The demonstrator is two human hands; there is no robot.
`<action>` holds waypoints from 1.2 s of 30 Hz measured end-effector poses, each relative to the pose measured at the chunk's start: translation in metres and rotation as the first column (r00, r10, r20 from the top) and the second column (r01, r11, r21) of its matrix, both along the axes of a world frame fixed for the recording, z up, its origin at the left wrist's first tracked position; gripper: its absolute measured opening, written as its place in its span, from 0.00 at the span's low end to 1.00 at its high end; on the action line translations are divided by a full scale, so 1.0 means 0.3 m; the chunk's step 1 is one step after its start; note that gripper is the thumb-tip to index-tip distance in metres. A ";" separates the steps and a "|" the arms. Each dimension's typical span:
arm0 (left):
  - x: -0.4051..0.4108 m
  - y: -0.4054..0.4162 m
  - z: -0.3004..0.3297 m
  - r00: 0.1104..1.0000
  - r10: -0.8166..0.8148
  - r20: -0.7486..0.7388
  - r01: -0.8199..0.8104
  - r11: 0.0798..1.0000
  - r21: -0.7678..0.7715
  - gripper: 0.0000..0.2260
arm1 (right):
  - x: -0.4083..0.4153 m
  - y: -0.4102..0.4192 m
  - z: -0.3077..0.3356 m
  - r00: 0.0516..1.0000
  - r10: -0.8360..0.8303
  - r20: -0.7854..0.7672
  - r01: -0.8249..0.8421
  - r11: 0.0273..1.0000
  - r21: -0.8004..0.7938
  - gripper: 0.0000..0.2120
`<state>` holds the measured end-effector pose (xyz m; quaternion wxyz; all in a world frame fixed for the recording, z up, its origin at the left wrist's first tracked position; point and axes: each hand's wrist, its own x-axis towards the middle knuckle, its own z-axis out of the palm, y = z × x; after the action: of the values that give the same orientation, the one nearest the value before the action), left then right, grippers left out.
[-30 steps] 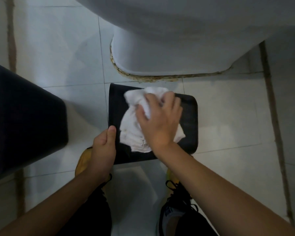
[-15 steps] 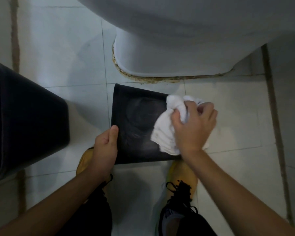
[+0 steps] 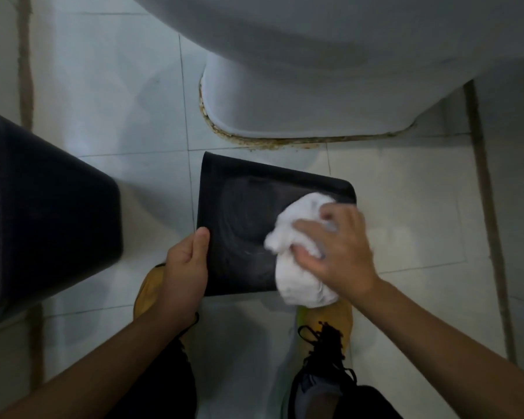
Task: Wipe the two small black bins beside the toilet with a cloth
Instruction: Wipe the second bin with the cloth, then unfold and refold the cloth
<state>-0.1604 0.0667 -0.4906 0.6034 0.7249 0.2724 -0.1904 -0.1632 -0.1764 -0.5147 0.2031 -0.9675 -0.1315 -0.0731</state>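
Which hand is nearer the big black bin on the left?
Left. The left hand grips the small bin's left edge, just right of the big black bin. The right hand presses the white cloth on the small bin's far right side.

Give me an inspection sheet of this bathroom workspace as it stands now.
Surface: pale tiled floor with brown grout lines.
Job's things: small black bin, flat face up and smeared; second black bin at left, untouched; white cloth bunched on the small bin's right edge.
Clutter: nothing seen.
Hands: left hand grips the small bin's left edge; right hand, motion-blurred, presses on the cloth.
Cables: nothing seen.
Surroundings: toilet base with stained sealant; shoes below.
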 end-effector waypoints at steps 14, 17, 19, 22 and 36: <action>-0.007 -0.005 0.021 0.998 -0.059 -0.012 0.060 0.994 0.094 0.24 | 0.059 0.230 0.049 0.936 -0.348 -0.049 0.351 0.934 0.069 0.17; -0.006 0.003 0.023 0.996 -0.090 -0.015 0.091 0.993 0.076 0.20 | 0.037 0.142 0.086 0.954 -0.224 -0.200 0.267 0.937 0.226 0.22; 0.009 0.005 0.058 0.990 -0.128 0.055 0.114 0.971 0.209 0.12 | 0.009 0.091 0.116 0.879 -0.304 -0.367 0.419 0.859 0.293 0.31; 0.074 0.016 0.143 0.901 -0.284 0.327 0.079 0.849 0.522 0.10 | -0.017 0.070 0.144 0.735 -0.420 -0.531 0.624 0.725 0.290 0.31; 0.194 -0.074 0.160 0.711 -0.650 0.270 0.438 0.709 0.553 0.09 | 0.065 0.021 0.222 0.510 -0.210 -0.834 0.706 0.656 0.266 0.20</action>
<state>-0.1020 0.0445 -0.4427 0.3773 0.9149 -0.0704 -0.1248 -0.1438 -0.1701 -0.4481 0.4928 -0.7924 0.2702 0.2372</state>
